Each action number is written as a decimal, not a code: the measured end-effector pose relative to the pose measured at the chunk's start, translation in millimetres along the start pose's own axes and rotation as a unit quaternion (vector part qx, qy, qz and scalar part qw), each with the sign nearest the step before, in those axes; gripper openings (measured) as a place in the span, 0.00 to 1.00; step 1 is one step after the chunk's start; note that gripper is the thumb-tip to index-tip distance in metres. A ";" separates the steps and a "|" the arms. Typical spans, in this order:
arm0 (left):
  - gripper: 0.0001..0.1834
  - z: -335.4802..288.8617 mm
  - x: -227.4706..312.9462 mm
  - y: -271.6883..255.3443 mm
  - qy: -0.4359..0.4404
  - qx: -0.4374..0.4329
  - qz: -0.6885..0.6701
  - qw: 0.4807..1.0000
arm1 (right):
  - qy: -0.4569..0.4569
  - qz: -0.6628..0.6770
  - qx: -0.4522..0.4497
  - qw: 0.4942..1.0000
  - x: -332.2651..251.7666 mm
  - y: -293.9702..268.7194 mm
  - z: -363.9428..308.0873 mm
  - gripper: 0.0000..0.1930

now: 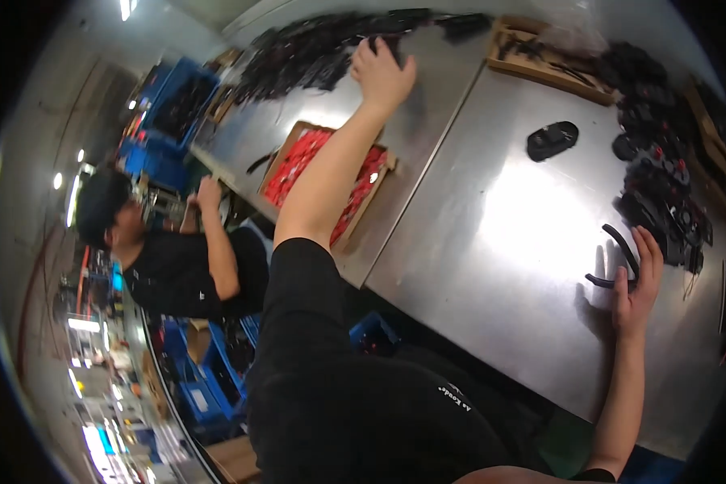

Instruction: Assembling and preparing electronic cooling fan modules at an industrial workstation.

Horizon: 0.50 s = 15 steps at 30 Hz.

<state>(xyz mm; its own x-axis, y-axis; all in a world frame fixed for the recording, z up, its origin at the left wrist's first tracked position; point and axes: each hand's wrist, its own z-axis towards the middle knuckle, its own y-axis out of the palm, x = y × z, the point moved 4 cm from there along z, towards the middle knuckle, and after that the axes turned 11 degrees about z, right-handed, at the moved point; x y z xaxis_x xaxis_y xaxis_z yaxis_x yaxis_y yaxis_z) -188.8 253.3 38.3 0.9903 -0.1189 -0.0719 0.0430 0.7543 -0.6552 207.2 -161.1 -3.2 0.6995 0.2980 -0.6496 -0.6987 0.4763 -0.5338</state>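
Observation:
My left hand [383,77] is stretched far out to the edge of a long heap of black parts [298,60], its thumb and fingers apart. Whether its fingertips touch a part there is hidden. At the right of the metal table, my right hand [641,282] closes on a black two-armed tool [621,248] whose curved arms, like plier handles, point left. Farther up the table lies a single black rounded housing [552,141], apart from both hands. Below my left forearm stands a cardboard box [390,161] filled with small red pieces [298,161].
Black parts [653,161] are piled along the table's right side. At the back stands a cardboard tray [532,74] with thin black pieces. A seam divides the metal tables [460,242]. A co-worker [185,266] in black is at the left, near blue bins [169,105].

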 end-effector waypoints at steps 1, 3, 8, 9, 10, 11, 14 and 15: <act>0.44 -3.4 4.8 -25.7 -0.001 0.023 -0.040 0.999 | -0.028 -0.005 0.002 1.000 1.2 -2.6 -3.4 0.26; 0.42 -23.7 -2.3 -73.8 -0.009 0.051 -0.072 0.996 | -0.036 0.010 -0.010 0.999 -7.5 2.0 -6.4 0.26; 0.40 -89.4 5.5 -126.9 -0.074 0.075 -0.359 0.927 | 0.002 0.029 -0.035 0.999 -20.0 3.6 -10.7 0.24; 0.41 -98.3 -0.9 -118.7 -0.118 0.039 -0.350 0.928 | -0.011 0.049 -0.028 0.998 -23.5 4.7 -10.1 0.24; 0.41 -107.7 -14.8 -100.9 -0.161 0.003 -0.338 0.927 | -0.013 0.045 -0.028 0.999 -27.9 5.7 -9.1 0.24; 0.42 -113.3 -40.2 -73.0 -0.217 -0.033 -0.378 0.899 | -0.022 0.062 -0.033 0.997 -29.4 7.8 -7.8 0.24; 0.40 -106.6 -42.3 -55.2 -0.231 -0.039 -0.260 0.937 | -0.031 0.062 -0.020 0.997 -17.9 5.8 -9.9 0.24; 0.40 -98.6 -34.7 -62.2 -0.197 -0.008 -0.254 0.947 | 0.006 0.086 -0.029 0.996 -15.6 3.7 -12.3 0.24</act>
<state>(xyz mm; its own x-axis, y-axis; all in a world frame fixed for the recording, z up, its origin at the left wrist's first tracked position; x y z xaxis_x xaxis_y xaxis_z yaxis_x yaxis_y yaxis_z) -238.9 146.8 7.4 0.8149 -0.2110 0.5398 0.5282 0.6538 -0.5418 191.9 -174.2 -1.6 0.5676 0.3612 -0.7398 -0.8154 0.3711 -0.4444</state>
